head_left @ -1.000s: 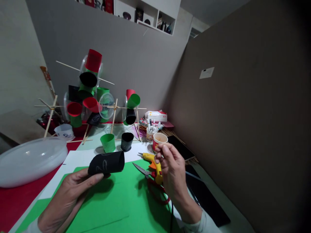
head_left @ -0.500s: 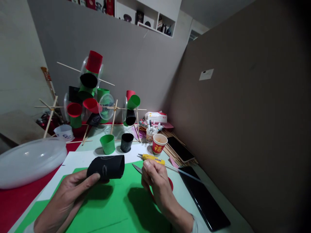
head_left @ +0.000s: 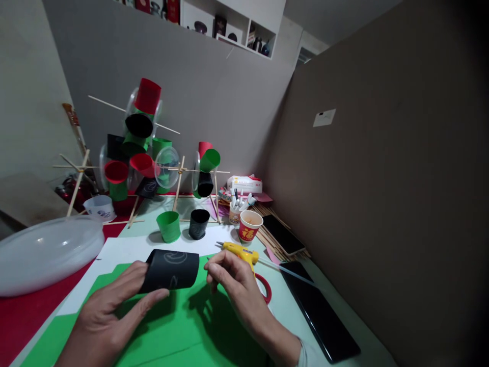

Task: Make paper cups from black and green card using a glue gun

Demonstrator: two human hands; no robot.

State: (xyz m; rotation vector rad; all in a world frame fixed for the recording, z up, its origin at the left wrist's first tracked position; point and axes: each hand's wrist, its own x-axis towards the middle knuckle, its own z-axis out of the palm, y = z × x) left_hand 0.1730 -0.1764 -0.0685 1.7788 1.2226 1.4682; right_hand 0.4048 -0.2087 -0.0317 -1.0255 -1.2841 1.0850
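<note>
In my left hand point(head_left: 110, 308) is a black paper cup point(head_left: 171, 269) with pale markings, lying on its side. The thumb presses underneath, and the fingers go behind or into its left end. My right hand point(head_left: 235, 285) hovers just right of the cup, fingers loosely bent and apart, with nothing visible in them. Green paper point(head_left: 168, 336) lies below both hands. Right behind my right hand are a yellow glue gun point(head_left: 240, 251) with a clear glue stick and the red handle of scissors point(head_left: 264, 288); the blades are mostly hidden.
A green cup point(head_left: 168, 227) and another black cup point(head_left: 198, 224) stand on white paper. Stick frames behind them carry wheels of coloured cups point(head_left: 143, 120). A red-and-white paper cup point(head_left: 250, 227), a black tablet point(head_left: 321, 313) and a clear bowl-like dish point(head_left: 49, 255) flank the workspace.
The black cup has turned in my left hand, showing more of its markings, and my thumb has shifted. My right hand has moved left toward the cup, its fingers loosening from a fist.
</note>
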